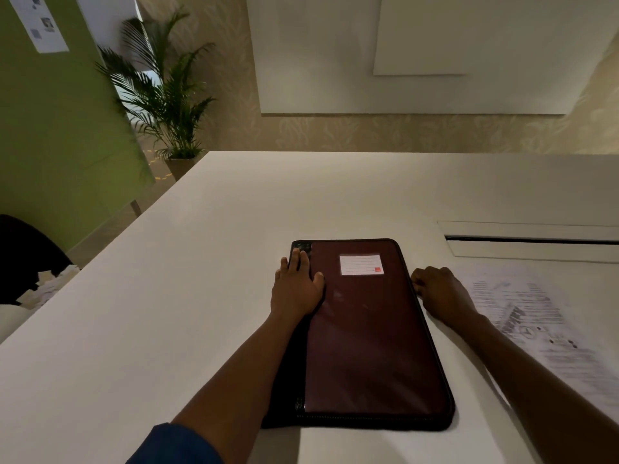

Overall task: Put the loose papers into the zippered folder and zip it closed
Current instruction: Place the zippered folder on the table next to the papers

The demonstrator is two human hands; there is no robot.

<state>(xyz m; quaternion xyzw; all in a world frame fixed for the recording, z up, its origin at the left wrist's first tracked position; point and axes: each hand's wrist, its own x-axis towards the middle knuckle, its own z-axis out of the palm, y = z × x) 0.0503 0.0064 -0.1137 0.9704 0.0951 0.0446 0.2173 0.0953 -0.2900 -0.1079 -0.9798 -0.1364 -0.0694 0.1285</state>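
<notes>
A dark maroon zippered folder [368,336] with a black spine and a white label lies flat and closed on the white table [167,313]. My left hand [296,286] rests flat on its upper left part, fingers spread over the spine. My right hand [438,293] is curled at the folder's right edge, fingertips at the zipper track; whether they pinch the zipper pull is hidden. The loose printed papers [536,329] lie on the table to the right, partly under my right forearm.
A cable slot with a lid [532,241] is set into the table at the far right. A dark chair [26,256] with paper scraps stands off the left edge. A potted palm [167,102] and a green partition stand beyond the table's far left corner.
</notes>
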